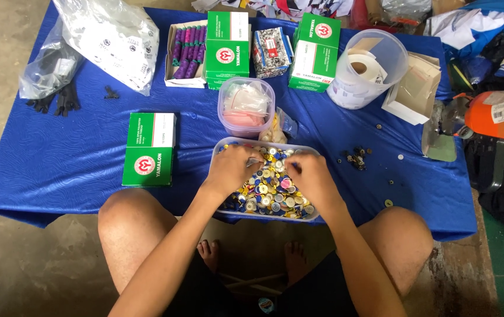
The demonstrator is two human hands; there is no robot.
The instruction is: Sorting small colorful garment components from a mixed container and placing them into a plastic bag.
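A clear rectangular tray [221, 145] full of mixed buttons [270, 191] in gold, blue, white and pink sits at the near edge of the blue cloth [81, 152]. My left hand [232, 169] rests in the tray's left side, fingers curled among the buttons and pinching a small one. My right hand [313, 179] lies over the tray's right side, fingers bent down into the pile. What either hand grips is too small to make out clearly.
A green-and-white box [148, 148] lies left of the tray. Behind it stand a small lidded tub [246, 107], more green boxes [227, 47], a round clear container [368, 67] and plastic bags [111, 38]. Loose dark buttons [356, 157] lie to the right. An orange bottle [495, 114] sits at far right.
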